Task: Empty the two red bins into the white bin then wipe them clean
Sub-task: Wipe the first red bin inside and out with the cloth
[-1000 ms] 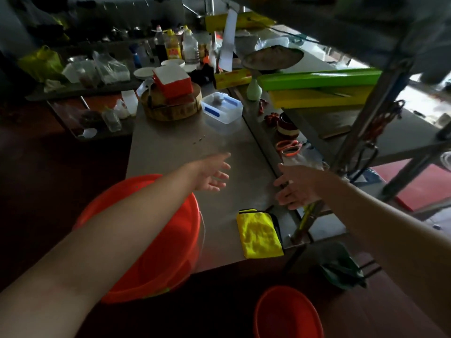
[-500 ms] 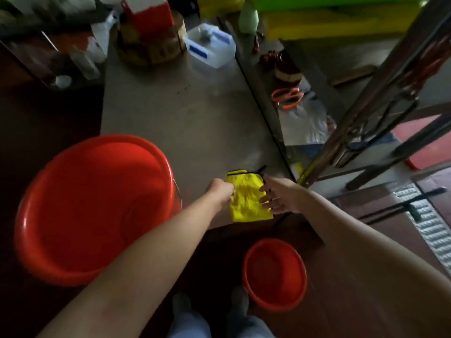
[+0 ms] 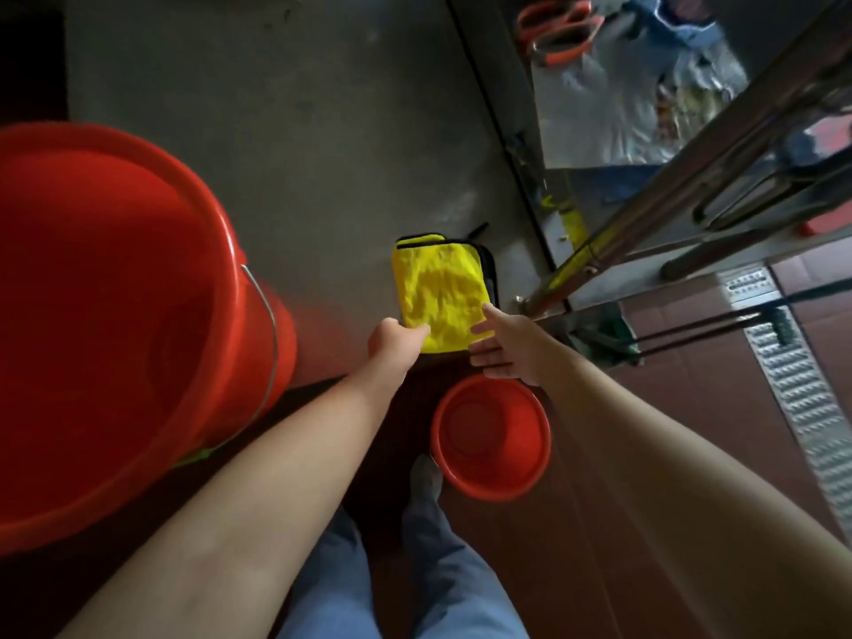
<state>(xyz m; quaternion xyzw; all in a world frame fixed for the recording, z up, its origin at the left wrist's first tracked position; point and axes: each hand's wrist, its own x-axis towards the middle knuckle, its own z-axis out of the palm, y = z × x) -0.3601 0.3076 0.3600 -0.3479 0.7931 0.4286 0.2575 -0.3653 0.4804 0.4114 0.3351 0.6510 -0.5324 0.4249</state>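
Seemingly emptied, though dim light hides the bottoms, the large red bin (image 3: 115, 315) sits on the desk (image 3: 299, 131) left of the grip and the small red bin (image 3: 491, 435) on the floor (image 3: 691, 431) just beneath it; left hand (image 3: 399, 345) pinches the yellow cloth (image 3: 438, 292), right hand (image 3: 505, 350) rests straight-fingered against it, wiping not yet begun.

Head-worn view, steeply downward, close

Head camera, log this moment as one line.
step: taking cloth | left hand: grips yellow cloth | right hand: open, touching cloth edge | big red bucket: on table | small red bucket: on floor
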